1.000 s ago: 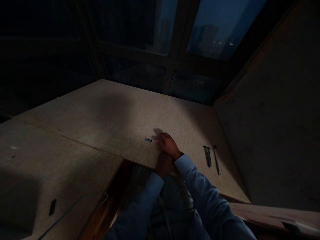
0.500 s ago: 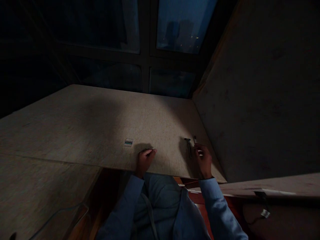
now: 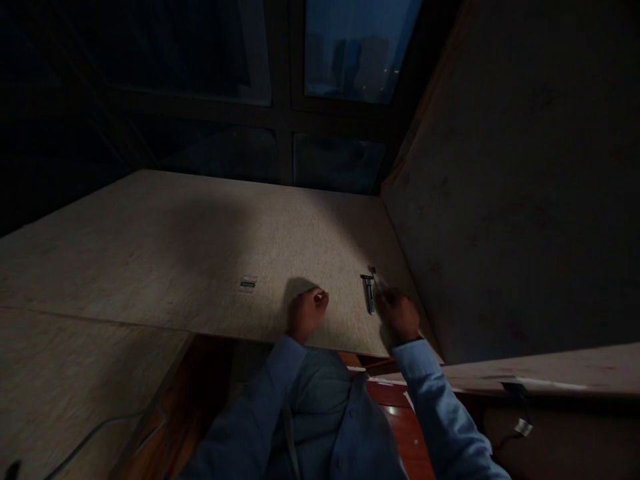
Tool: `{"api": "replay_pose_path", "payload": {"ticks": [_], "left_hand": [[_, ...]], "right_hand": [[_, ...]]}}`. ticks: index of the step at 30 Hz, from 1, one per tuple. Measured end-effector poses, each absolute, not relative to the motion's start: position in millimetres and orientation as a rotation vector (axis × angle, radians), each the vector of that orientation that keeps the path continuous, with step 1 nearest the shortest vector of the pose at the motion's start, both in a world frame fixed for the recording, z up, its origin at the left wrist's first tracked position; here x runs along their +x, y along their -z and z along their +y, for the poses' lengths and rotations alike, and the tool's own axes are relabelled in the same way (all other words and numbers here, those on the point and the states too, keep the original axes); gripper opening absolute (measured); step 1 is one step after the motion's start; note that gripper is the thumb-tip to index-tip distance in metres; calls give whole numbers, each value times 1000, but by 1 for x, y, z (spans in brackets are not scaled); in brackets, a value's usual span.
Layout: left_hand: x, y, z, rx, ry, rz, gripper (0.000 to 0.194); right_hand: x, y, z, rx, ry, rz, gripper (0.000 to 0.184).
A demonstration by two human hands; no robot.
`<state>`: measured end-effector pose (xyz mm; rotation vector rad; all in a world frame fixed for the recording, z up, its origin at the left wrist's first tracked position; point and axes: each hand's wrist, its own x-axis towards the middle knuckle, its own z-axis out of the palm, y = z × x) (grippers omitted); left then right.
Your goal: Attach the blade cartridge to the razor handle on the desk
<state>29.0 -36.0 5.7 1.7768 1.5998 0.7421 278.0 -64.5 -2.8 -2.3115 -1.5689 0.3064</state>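
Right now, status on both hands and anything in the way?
Left hand curled, contents unclear. Right hand at slim, dark-tipped stick, grip too dark to confirm. Razor close beside, possible snag.

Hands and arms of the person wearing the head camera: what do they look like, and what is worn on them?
The left hand and right hand are bare, with no gloves. The left sleeve and right sleeve are long, plain blue cloth reaching the wrists, with creases visible on the right one. It is too dim to make out rings or small markings.
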Motion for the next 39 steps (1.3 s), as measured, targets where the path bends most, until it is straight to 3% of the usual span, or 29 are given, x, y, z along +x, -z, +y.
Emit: {"api": "replay_pose_path", "payload": {"ticks": [7, 13, 20, 25, 31, 39], "left_hand": [[124, -25, -42, 2039, -414, 1528, 37], [146, -28, -38, 1994, -331, 1637, 47], [143, -35, -32, 1944, -247, 1632, 30], [146, -35, -32, 1945, -244, 1606, 34], [99, -43, -46, 1844, -437, 1641, 21], [-53, -43, -77, 1508, -956, 1823, 11]], "right_hand": [[276, 2, -71, -2351, -281, -1558, 32], [278, 1, -73, -2319, -339, -1536, 31], [278, 3, -74, -2193, -366, -1445, 43], [281, 5, -76, -2134, -385, -1398, 51], [283, 10, -75, -2103, -402, -1377, 57], [260, 9, -80, -2156, -313, -1357, 66]]}}
